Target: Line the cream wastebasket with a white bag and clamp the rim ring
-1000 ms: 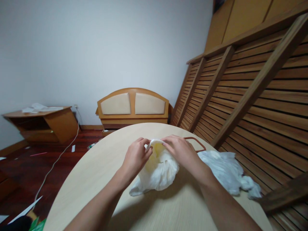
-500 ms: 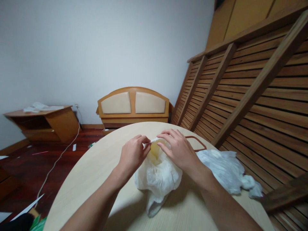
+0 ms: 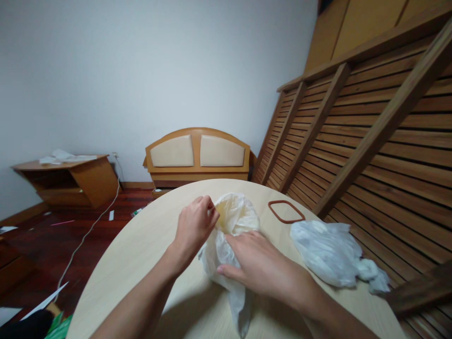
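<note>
The left hand [image 3: 196,223] pinches the white bag's [image 3: 243,212] edge in its fingers, the right hand [image 3: 257,261] touches its near side with fingers open, and to their right a brown ring [image 3: 281,202] and a lumpy bag [image 3: 326,252] lie on the bench [image 3: 141,263].

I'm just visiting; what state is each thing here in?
White bag: rumpled, mouth open, yellow showing inside
Left hand: closed at the white bag's edge
Right hand: open against the white bag, thumb apart
Brown ring: lying flat, untouched
Pale plastic bag: crumpled, lying on the table
Slatted panel: leaning
Cable: trailing loosely
</note>
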`<state>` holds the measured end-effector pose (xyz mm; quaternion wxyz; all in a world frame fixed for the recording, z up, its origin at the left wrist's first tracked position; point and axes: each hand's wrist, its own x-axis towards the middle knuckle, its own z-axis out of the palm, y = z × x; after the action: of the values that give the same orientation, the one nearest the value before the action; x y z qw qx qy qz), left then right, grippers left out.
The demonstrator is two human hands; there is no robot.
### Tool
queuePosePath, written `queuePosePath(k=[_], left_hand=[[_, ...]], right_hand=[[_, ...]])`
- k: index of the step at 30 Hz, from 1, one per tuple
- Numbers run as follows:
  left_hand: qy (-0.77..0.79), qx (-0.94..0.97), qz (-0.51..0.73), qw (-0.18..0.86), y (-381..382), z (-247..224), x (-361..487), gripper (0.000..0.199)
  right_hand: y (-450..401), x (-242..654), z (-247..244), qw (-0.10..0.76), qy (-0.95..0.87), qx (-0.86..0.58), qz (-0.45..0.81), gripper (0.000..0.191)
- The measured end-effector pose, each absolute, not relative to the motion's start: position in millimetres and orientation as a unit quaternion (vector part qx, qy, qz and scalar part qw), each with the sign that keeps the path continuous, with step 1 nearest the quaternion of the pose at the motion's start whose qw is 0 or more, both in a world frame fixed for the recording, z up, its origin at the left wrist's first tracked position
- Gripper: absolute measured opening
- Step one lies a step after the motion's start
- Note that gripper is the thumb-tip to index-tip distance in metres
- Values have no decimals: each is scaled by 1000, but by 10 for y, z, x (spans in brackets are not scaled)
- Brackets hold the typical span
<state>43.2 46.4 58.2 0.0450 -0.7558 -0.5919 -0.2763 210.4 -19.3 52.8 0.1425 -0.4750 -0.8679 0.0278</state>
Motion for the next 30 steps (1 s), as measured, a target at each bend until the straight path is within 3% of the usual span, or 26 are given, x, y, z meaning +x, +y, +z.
queuePosePath(k=[6,11,15,21,23,28,30], left_hand=[[-580,-759,-290,64,468,563,459,8],[-573,-750,-326,57,471,553,454,9],[-569,-749,-339,21,496,536,423,8],[-601,-756,-258,-23,495,555,405,4],[-602,-758,-252,-24,477,566,395,13],[-555,-758,-341,24,468,562,378,61],[-545,-768,-335,25,491,542,379,66]], right_hand=[[-113,2110,430,131,-856,-500,-37,50],[11,2116,374,89,-860,-499,-56,18],[90,2187,388,97,-865,-482,-103,24],[73,2271,418,114,-861,-479,-125,25],[53,2262,432,104,-859,-484,-129,27],[14,2170,443,36,-861,-490,-130,26],[2,2131,417,23,-867,-484,-119,25]])
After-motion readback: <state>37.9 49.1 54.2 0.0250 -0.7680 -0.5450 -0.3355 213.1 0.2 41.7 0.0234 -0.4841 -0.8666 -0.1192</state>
